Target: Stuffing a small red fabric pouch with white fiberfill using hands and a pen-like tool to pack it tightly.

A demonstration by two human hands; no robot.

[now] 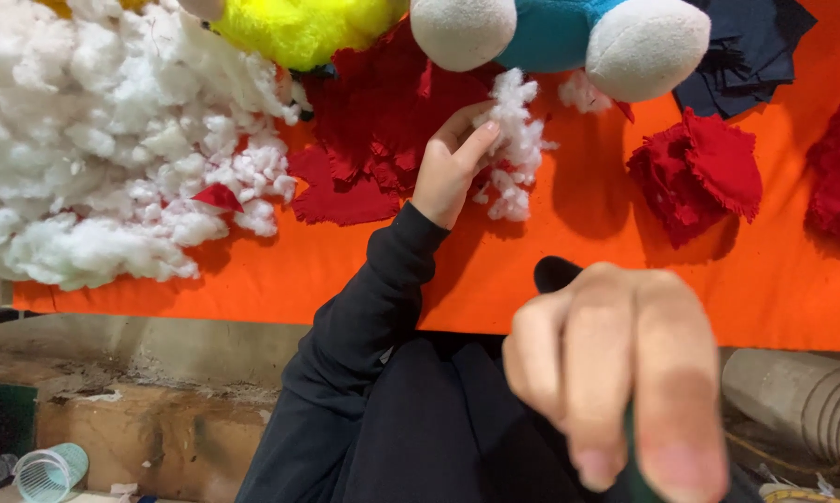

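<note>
My left hand (pixel 453 166) reaches forward over the orange cloth (pixel 569 270) and pinches a clump of white stuffing (pixel 513 140). My right hand (pixel 620 373) is close to the camera and blurred, its fingers closed around a dark object (pixel 555 273) that pokes out behind it. A large heap of white stuffing (pixel 103 140) lies at the left. Red fabric scraps (pixel 373 130) lie just left of my left hand.
A teal plush toy with white feet (pixel 560 37) and a yellow plush (pixel 299 28) sit at the far edge. More red scraps (pixel 699 172) and dark blue cloth (pixel 746 47) lie at the right. A grey ribbed tube (pixel 797 396) and a pale green cup (pixel 47 470) are on the floor.
</note>
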